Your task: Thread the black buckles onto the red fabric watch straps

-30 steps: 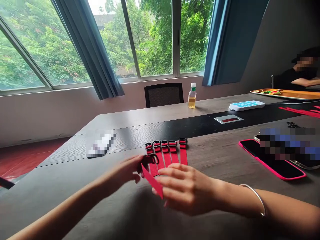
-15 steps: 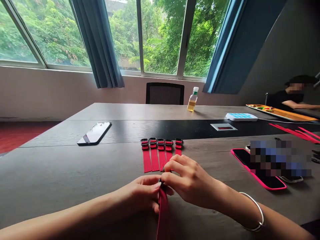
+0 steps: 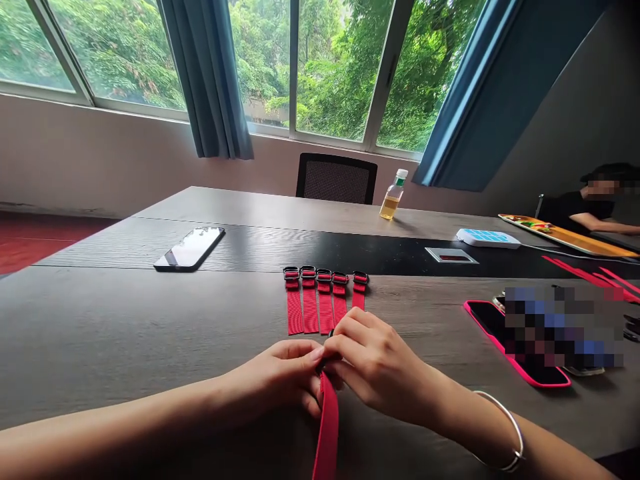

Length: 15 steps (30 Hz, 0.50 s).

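My left hand [image 3: 295,370] and my right hand [image 3: 367,357] meet at the front middle of the table. Between their fingertips they pinch the top end of a red strap [image 3: 327,427], whose long tail hangs down past the lower picture edge. A bit of a black buckle [image 3: 330,335] peeks out at the right fingertips; most of it is hidden by the fingers. Just beyond my hands lie several short red straps with black buckles [image 3: 309,300], side by side in a row. The rightmost one [image 3: 359,290] is set a little apart, its lower end covered by my right hand.
On the table [image 3: 150,347] a phone [image 3: 191,249] lies left and a pink-cased phone [image 3: 520,347] right, beside a blurred patch. Farther off are a bottle [image 3: 393,197], a white-and-blue power strip [image 3: 487,238], an orange tray [image 3: 575,237] and loose red straps [image 3: 575,270]. A person [image 3: 595,207] sits far right.
The view has tilted slightly. My fingers have shifted a little on the strap and buckle, and the strap's tail now bows out to the right. The row of straps lies as before.
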{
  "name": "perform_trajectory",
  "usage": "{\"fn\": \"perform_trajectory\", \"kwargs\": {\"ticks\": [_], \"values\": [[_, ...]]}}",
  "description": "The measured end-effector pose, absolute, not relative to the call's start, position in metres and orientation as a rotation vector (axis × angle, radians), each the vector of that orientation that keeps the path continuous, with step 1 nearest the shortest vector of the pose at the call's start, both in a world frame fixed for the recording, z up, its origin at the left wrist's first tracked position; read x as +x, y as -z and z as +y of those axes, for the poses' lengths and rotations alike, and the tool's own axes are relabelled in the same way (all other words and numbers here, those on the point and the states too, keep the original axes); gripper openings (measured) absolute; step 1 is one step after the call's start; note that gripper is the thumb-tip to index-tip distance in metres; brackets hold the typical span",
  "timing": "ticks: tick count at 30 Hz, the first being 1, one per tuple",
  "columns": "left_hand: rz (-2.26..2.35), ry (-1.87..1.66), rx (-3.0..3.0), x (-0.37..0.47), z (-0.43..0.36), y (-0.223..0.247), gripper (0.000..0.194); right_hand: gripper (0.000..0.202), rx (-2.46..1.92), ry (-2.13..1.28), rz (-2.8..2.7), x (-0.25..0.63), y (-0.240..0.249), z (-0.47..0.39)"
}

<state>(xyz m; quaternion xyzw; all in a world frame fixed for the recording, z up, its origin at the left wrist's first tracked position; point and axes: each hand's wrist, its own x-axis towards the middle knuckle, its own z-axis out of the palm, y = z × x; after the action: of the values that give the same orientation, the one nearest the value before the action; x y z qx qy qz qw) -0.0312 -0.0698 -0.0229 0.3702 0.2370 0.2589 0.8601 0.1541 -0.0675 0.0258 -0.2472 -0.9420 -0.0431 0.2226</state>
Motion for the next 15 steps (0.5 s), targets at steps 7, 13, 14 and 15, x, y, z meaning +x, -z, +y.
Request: {"fn": "perform_trajectory", "kwargs": {"ticks": [7,13,14,15], "values": [[0.547,-0.429,0.976,-0.036,-0.069,0.006,0.034,0.016,-0.643,-0.078,-2.568,0.153,-0.022,-0.068],[0.586,-0.231,1.254,-0.045,-0.067,-0.02,0.033,0.012,-0.561,-0.509,-2.448,0.156,-0.036,-0.072],[0.563,-0.218,1.218,-0.046,-0.066,-0.02,0.034,0.012,-0.553,-0.558,-2.429,0.158,-0.039,-0.07],[0.531,-0.208,1.173,-0.046,-0.066,-0.02,0.033,0.013,-0.549,-0.606,-2.414,0.159,-0.042,-0.068]]}}
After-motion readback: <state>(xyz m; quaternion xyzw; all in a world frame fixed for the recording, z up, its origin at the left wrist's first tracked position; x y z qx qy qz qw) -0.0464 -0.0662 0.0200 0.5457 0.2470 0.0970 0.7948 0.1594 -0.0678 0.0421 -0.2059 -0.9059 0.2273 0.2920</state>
